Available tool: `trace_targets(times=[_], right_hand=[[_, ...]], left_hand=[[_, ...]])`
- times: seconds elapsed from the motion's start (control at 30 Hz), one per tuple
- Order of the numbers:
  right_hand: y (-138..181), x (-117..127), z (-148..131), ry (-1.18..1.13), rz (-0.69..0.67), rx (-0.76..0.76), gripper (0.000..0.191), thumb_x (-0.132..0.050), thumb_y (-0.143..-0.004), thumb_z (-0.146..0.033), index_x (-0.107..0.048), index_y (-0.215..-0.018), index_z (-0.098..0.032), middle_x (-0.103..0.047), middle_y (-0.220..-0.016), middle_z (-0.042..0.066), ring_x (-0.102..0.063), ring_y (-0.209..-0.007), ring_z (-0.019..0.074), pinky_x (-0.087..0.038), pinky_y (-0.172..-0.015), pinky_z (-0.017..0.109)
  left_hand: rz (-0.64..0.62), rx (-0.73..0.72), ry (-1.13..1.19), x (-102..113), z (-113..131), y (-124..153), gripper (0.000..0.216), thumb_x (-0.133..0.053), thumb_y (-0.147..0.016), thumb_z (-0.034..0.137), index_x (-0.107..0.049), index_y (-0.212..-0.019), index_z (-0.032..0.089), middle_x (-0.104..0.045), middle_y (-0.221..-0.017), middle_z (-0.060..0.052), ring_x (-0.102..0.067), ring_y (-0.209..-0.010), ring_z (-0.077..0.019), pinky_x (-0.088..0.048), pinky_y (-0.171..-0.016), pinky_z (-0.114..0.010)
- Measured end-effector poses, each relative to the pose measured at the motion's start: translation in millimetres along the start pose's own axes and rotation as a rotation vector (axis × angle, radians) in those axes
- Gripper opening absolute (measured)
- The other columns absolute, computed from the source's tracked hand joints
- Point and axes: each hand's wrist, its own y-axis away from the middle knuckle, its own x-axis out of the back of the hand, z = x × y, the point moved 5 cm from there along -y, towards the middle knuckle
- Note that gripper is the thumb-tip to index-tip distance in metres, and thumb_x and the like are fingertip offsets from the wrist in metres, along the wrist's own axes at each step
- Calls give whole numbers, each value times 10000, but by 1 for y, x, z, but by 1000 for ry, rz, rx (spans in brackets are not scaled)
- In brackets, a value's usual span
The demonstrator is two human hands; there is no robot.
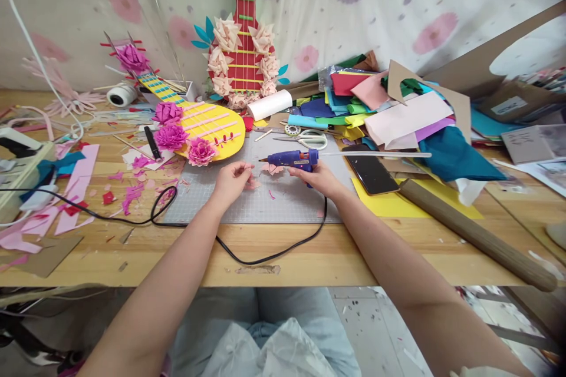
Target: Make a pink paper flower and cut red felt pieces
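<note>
My right hand (315,175) is closed around a blue hot glue gun (289,158), its nozzle pointing left and a long white glue stick (375,154) sticking out of its back. Just left of the nozzle, my left hand (233,181) has its fingers pinched together. A small pale pink piece (253,184) shows at those fingertips, too small to make out in detail. Below the gun, pale pink paper petals (273,169) lie on the grey cutting mat (283,206). The gun's black cord (265,260) loops over the table's front part.
A yellow paper guitar (216,123) with magenta flowers lies at the back left, before an upright red one (242,59). Scissors (312,139), a phone (370,169), a wooden roller (473,232) and heaped coloured paper (349,100) are to the right. Paper scraps (84,182) cover the left.
</note>
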Motion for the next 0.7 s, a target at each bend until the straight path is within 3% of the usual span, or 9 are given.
trace_targets(times=[0.13,0.23,0.7], right_hand=[[-2,-8,-2,5,-58,102,424,-630,-695,-540,-675,-961,-214,-700,-932,36,-629,-888,209,-498,-802,351],[-3,-10,0,35,-70,129,407,-612,-720,-529,-681,-984,-228,-697,-1012,37,-629,-956,210,-467,-889,365],[-2,-10,1,124,-73,140,390,-610,-730,-508,-683,-970,-209,-706,-939,27,-635,-886,202,-483,-814,330]], left_hand=[[3,-10,-39,1,-5,-2,180,-631,-712,277,-655,-822,136,-521,-534,32,-572,-484,-114,-556,-557,-298],[-9,35,-41,-1,-3,0,205,-642,-714,324,-660,-786,132,-497,-496,38,-593,-487,-129,-555,-573,-301],[-7,145,5,-6,6,8,146,-586,-767,229,-646,-719,104,-458,-474,41,-548,-453,-103,-522,-475,-256]])
